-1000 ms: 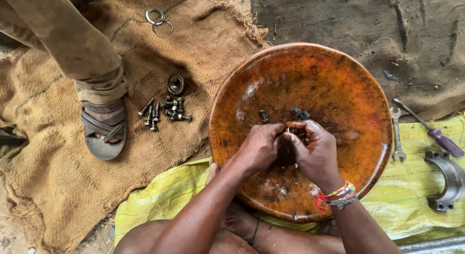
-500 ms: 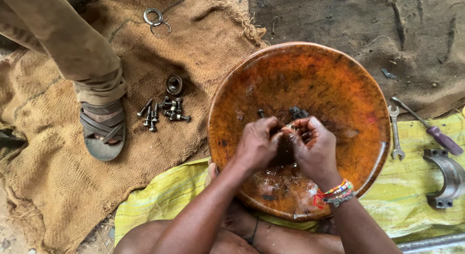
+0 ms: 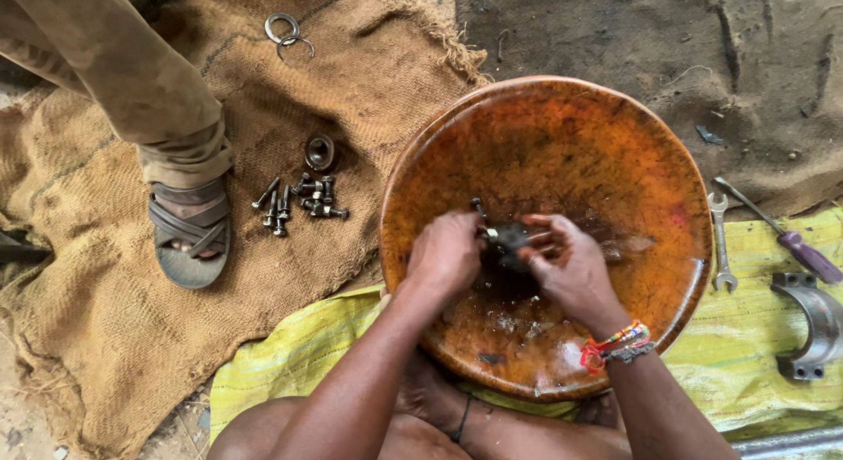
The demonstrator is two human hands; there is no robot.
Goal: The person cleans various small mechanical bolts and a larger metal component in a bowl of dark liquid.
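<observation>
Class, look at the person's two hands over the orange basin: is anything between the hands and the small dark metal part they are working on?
Nothing visible. The left hand and right hand meet directly on the small dark part, above the orange basin.

The small dark part (image 3: 507, 240) is mostly hidden between both hands.

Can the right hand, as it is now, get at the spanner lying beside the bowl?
Probably yes. The spanner lies uncovered on the ground just right of the bowl's rim, on the right hand side; but that hand is gripping a small dark part.
</observation>
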